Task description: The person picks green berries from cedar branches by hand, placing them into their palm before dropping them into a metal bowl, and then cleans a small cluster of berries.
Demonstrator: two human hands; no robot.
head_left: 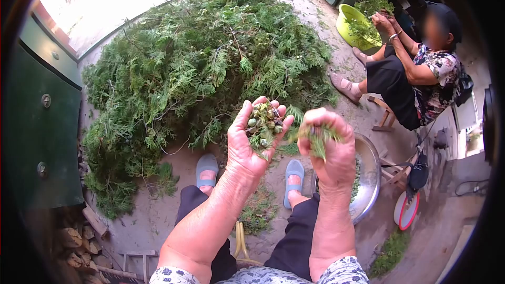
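My left hand (242, 147) is cupped palm up, its fingers curled around a handful of small green cones (265, 123) mixed with bits of leaf. Close beside it on the right, my right hand (336, 160) is closed on a green conifer sprig (320, 139); motion blurs its fingers and the sprig. Partly hidden behind my right forearm is a shiny metal basin (372, 179) with small green pieces inside. Beyond both hands lies a large heap of cut conifer branches (210, 68).
Another person (428, 73) sits at upper right, holding a green branch (371, 1) over a yellow-green tub (345, 26). Loose sprigs (258, 213) lie between my feet. A red-rimmed round item (406, 210) stands at right. Split firewood (73, 239) is stacked at lower left, below green cabinets (44, 137).
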